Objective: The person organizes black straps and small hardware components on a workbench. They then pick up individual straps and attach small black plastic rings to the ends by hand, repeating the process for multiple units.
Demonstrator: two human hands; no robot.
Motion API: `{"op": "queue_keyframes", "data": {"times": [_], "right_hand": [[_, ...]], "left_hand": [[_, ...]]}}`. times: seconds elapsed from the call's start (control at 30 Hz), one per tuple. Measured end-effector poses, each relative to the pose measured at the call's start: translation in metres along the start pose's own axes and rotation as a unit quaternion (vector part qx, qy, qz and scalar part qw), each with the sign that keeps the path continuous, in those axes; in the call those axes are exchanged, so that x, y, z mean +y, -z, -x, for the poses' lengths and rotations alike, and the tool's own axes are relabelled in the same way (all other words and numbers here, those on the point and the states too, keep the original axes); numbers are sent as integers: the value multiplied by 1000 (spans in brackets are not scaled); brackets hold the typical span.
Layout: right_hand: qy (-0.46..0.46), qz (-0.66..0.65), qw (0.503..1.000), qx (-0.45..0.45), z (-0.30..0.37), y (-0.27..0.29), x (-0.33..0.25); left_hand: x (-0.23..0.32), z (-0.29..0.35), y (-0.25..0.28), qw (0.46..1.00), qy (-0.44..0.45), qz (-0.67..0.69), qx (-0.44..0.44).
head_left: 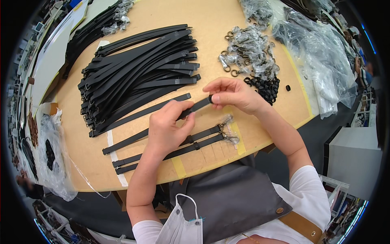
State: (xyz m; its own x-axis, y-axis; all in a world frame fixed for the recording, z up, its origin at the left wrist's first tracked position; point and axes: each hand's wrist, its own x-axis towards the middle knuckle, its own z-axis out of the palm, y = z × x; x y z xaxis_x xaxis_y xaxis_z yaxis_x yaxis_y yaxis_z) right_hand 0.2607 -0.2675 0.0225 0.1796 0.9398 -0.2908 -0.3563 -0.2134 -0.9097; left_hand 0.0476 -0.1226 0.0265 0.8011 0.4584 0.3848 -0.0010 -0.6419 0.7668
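Note:
My left hand point(171, 125) is closed around a black strap point(201, 104), pinching it between thumb and fingers. The strap's tail runs out to the left under that hand, low over the table. At its right end, my right hand point(235, 96) pinches a small black loop point(211, 99) against the strap tip. Below my left hand lie two straps point(209, 140) fitted with metal snap hooks point(221, 127), the hooks partly wrapped in clear plastic. Another plain strap point(140, 113) rests just beyond my hands, beside a large pile of black straps point(134, 73).
Plastic-wrapped snap hooks point(254, 51) are heaped at the far right, with a pile of black loops point(266, 88) nearer me. Clear plastic bags point(321, 61) cover the table's right side. Another plastic bag point(50, 154) hangs at the left edge. Yellow tape point(178, 166) marks the near edge.

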Motion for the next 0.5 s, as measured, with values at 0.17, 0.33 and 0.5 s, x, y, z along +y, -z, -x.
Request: {"op": "queue_keyframes", "data": {"times": [0.17, 0.33, 0.5], "right_hand": [[50, -66, 993, 87, -4, -3, 4], [68, -57, 993, 81, -6, 1, 15], [41, -93, 993, 59, -7, -1, 16]], "left_hand": [[1, -1, -1, 1000, 7, -12, 23], [7, -3, 2, 999, 21, -23, 8], [0, -2, -2, 999, -1, -15, 40]]}}
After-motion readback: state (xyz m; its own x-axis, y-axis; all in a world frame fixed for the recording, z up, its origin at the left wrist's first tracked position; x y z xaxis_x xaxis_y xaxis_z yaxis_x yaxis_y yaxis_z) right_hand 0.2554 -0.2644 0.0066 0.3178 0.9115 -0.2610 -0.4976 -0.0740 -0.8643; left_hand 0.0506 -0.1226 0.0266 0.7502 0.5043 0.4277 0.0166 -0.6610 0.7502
